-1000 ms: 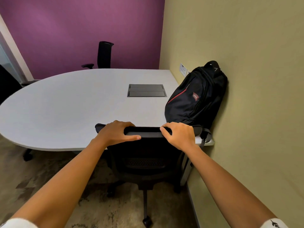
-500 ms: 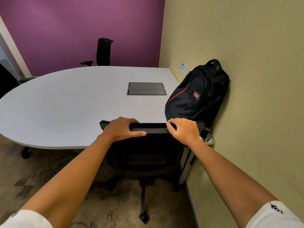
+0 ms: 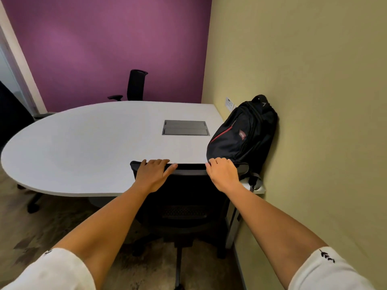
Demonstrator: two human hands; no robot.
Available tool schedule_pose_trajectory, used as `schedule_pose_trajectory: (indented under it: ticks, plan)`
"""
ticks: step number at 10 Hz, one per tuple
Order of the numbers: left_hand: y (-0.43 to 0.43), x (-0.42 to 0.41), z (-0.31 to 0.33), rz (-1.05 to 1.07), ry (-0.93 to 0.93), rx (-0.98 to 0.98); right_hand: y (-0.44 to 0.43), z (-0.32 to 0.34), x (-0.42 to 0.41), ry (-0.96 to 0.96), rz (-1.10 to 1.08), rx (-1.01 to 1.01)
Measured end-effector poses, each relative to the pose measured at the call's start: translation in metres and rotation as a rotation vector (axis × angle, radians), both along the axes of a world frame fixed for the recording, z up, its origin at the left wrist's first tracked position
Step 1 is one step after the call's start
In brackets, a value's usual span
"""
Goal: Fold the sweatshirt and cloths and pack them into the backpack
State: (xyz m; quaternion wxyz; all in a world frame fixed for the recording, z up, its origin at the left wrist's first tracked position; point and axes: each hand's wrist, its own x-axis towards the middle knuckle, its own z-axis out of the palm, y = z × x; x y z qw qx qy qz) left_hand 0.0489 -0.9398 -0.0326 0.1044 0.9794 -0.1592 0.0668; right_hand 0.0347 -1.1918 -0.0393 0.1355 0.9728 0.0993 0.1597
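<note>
Gripping the chair (image 3: 188,197) with left hand (image 3: 154,174) and right hand (image 3: 223,173), fingers (image 3: 159,162) seemingly curled over its top, I'd clear bench (image 3: 94,147) access; backpack (image 3: 245,132) leans wall-propped at the near right corner.

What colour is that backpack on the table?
The backpack is black with a red stripe; head view.
</note>
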Motion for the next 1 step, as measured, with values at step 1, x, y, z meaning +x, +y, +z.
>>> schedule_pose_trajectory:
  ticks: [1]
  plan:
    - [-0.0044, -0.0061, 0.0020, 0.066, -0.033, -0.060, 0.0065, 0.0174, -0.0053, -0.083, -0.158, 0.194]
